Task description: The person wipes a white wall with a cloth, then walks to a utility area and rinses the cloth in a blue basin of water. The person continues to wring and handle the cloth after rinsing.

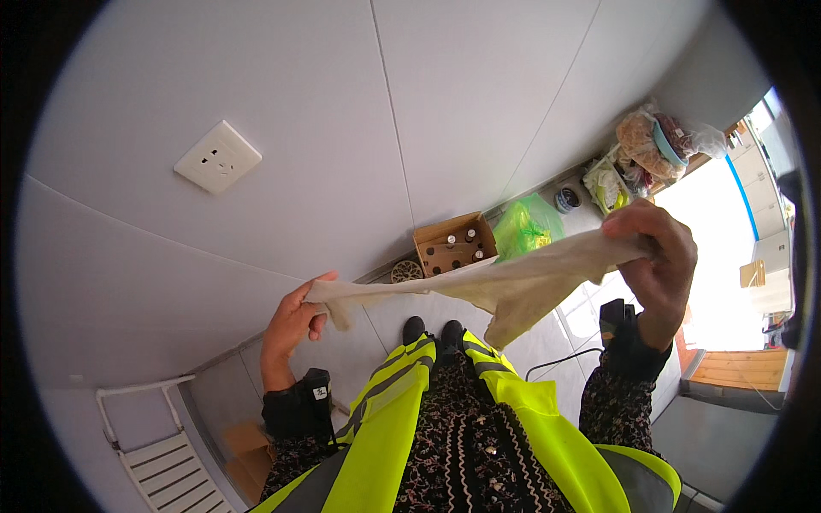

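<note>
A thin beige cloth [519, 282] is stretched between my two hands, in front of the wall and above the floor. Its left end is pinched by my left hand [292, 320], with a short flap hanging below the fingers. My right hand [657, 263] grips the other end, higher up and at the right. From the cloth's middle right, a loose fold droops downward. Both wrists wear black bands with small devices on them.
A wall socket [218, 157] is on the grey wall. Along its foot stand a cardboard box [455, 247] with several bottles, a green plastic bag [527, 224] and a round jar [567, 199]. A white slatted folding seat [173, 471] is at lower left. A black cable [558, 360] hangs near my right wrist.
</note>
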{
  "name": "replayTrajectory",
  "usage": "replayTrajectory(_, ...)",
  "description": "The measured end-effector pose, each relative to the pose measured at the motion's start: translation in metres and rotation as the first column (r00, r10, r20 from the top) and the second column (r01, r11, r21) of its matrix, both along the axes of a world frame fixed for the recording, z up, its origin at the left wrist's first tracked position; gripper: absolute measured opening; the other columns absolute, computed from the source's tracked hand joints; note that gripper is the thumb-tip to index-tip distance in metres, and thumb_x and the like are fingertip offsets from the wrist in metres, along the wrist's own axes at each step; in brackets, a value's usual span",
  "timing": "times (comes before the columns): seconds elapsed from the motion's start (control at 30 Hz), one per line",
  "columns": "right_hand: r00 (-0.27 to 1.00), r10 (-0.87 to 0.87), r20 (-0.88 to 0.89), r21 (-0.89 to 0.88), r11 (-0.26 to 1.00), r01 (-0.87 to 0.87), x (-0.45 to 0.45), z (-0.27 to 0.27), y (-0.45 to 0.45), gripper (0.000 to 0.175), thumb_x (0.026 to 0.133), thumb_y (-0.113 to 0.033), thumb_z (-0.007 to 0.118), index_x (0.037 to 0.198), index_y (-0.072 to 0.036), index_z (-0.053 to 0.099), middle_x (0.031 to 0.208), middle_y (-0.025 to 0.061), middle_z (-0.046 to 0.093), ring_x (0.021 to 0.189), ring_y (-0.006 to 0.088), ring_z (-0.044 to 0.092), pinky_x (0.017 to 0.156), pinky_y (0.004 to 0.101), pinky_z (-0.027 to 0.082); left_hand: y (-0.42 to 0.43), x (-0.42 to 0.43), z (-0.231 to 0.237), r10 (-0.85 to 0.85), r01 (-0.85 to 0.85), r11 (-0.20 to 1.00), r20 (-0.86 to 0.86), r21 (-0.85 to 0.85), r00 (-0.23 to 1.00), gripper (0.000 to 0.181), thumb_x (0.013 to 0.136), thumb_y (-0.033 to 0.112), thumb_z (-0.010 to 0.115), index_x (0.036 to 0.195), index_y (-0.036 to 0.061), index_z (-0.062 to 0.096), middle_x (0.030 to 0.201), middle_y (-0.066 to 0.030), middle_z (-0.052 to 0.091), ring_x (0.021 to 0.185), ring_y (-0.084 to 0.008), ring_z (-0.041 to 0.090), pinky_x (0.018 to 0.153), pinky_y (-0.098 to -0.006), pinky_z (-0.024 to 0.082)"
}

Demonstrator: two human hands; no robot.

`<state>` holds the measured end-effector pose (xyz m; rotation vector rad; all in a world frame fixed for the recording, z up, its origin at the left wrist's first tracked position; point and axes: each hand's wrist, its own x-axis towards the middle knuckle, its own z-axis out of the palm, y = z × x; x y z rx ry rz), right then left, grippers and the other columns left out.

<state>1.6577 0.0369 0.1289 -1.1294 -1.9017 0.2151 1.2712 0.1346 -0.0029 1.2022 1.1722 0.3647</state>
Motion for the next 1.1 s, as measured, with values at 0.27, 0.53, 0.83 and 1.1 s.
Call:
replayTrajectory(0.27, 0.989, -0.095, -0.109, 0.213, 0.97, 0.116, 0.014, -0.008, -0.02, 0.028, 0.065, -0.002, 0.059, 0.093, -0.004, 0.059, 0.082, 0.0092, 0.063, 0.067, 0.0156, 0.062, 0.054, 0.0253, 0.051, -0.026, 0.006, 0.002, -0.211, 0.211, 0.974, 0.009, -0.077, 0.977, 0.044, 0.083, 0.005, 0.045, 0.127, 0.0066, 0.041, 0.056, -0.0036, 0.052, 0.042, -0.0077, 0.045, 0.039, -0.0196, 0.037)
replayTrajectory(0.53, 0.971, -0.104, 0.217, 0.087, 0.992, 0.087, 0.001, -0.007, -0.031, 0.024, 0.071, -0.023, 0.067, 0.087, -0.006, 0.06, 0.074, 0.0057, 0.062, 0.062, 0.0144, 0.063, 0.051, 0.0235, 0.05, -0.04, 0.006, -0.021, 0.164, 0.272, 0.868, -0.757, 0.415, 0.633, 0.041, 0.074, -0.004, 0.047, 0.113, 0.0099, 0.051, 0.071, -0.0115, 0.06, 0.062, -0.0246, 0.056, 0.061, -0.0341, 0.044)
replayTrajectory(0.83, 0.975, 0.171, 0.144, -0.192, 0.971, -0.142, -0.059, -0.011, -0.031, 0.041, 0.06, -0.047, 0.065, 0.067, -0.007, 0.061, 0.055, 0.0024, 0.058, 0.046, 0.0129, 0.056, 0.041, 0.0215, 0.039, -0.018, -0.02, -0.048, 0.438, -0.358, 0.641, 0.06, 0.679, 0.897, 0.049, 0.076, -0.008, 0.033, 0.121, 0.0085, 0.047, 0.117, -0.0086, 0.051, 0.1, -0.019, 0.052, 0.086, -0.0301, 0.041)
replayTrajectory(1.1, 0.789, 0.603, 0.115, -0.411, 0.752, -0.515, -0.126, -0.042, 0.001, 0.024, 0.065, -0.005, 0.062, 0.089, -0.003, 0.056, 0.081, 0.0067, 0.052, 0.061, 0.0199, 0.056, 0.051, 0.0307, 0.047, -0.027, 0.002, -0.012, 0.101, -0.312, 0.906, 0.572, 0.285, 0.814, 0.046, 0.084, 0.004, 0.033, 0.13, 0.0042, 0.036, 0.118, -0.0064, 0.05, 0.105, -0.0135, 0.048, 0.091, -0.0243, 0.036)
